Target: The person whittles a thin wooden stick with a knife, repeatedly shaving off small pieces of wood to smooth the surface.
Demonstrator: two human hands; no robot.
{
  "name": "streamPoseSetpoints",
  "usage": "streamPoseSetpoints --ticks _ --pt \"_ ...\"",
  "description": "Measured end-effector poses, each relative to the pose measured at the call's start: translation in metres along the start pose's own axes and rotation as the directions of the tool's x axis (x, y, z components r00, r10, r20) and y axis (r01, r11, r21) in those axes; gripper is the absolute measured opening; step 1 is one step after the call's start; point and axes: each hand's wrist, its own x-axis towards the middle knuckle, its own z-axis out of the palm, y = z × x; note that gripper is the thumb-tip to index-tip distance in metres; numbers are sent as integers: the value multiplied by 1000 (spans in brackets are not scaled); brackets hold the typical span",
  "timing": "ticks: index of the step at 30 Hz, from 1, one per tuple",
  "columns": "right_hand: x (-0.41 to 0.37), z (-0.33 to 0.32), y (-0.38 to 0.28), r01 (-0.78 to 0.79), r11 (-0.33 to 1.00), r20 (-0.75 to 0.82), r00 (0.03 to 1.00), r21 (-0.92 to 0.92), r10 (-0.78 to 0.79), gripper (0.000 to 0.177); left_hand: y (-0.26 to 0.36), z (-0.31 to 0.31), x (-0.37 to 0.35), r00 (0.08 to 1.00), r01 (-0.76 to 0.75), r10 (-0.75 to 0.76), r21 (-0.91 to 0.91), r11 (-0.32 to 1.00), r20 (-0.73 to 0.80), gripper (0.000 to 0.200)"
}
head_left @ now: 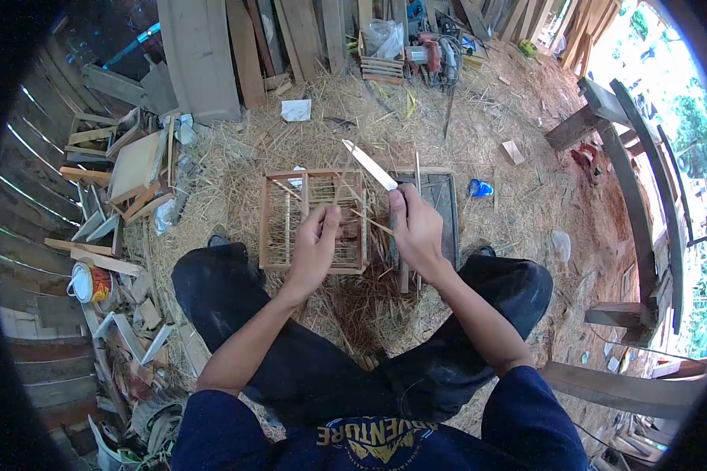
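A knife (371, 166) with a long pale blade points up and to the left, its handle held in my right hand (420, 231). My left hand (316, 243) is closed in a pinch around a thin wooden strip, above a wooden cage-like frame (264, 224) with many thin bars. Another thin stick slants between the two hands, and where its ends lie is hard to make out. Beside the frame, under and behind my right hand, a dark rectangular tray (446, 212) lies on the ground with long thin sticks across it.
Straw and shavings cover the ground. Planks (200, 55) lean at the back, near a red power tool (430, 53). A blue can (480, 188) lies to the right. Wood scraps and a paint bucket (90, 282) are at the left; a curved wooden bench (636, 196) stands at the right.
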Motion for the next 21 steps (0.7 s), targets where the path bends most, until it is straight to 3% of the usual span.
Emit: streamPoseSetpoints --ticks 2,4,9,11,12,13,15,18,21 --pt "0 4 -2 -73 994 39 997 76 70 30 -1 2 1 997 -28 26 -19 999 -75 37" --pt "-1 6 -4 -7 997 39 999 71 5 29 -5 0 4 994 -17 14 -30 999 -104 37" --pt "-4 13 -18 217 964 8 975 153 -220 27 1 1 4 997 -41 40 -11 999 -72 37" --pt "-1 15 -16 325 942 69 941 89 -331 22 -1 7 2 994 -93 91 -51 994 -56 34" --pt "0 15 -19 394 916 77 914 72 -399 21 3 6 -2 999 22 -17 96 995 -48 30" --pt "1 15 -20 461 886 87 881 56 -464 21 -4 9 -3 975 -194 214 236 952 -65 25" --pt "1 18 -18 472 881 114 874 36 -473 22 -14 7 0 999 -36 36 -10 999 21 23" --pt "9 10 -18 521 853 173 842 -14 -511 26 -14 0 4 973 -228 221 164 960 59 21" --pt "16 1 -13 604 796 184 787 -37 -588 31 -15 -3 1 959 -282 267 229 932 96 20"
